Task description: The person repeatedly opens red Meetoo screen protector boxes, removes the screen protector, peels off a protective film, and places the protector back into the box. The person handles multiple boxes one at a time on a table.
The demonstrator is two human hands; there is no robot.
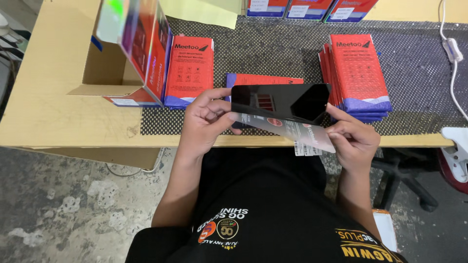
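Left hand (pixel 207 121) and right hand (pixel 355 140) each pinch an end of a dark glossy screen protector (pixel 280 101), held level between them while its clear liner sheet (pixel 292 130) droops beneath; red packet stack (pixel 358 75) sits just beyond the right hand.

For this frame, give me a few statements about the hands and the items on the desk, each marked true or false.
1. Both hands hold a glossy black rectangular panel. True.
2. The left hand rests flat on the wooden desk. False: its grip is on the panel's left end.
3. A stack of red flat packets lies right of the panel. True.
4. The open cardboard box stands at the desk's right edge. False: it stands on the left.
5. The right hand is empty. False: it holds the panel's clear film.
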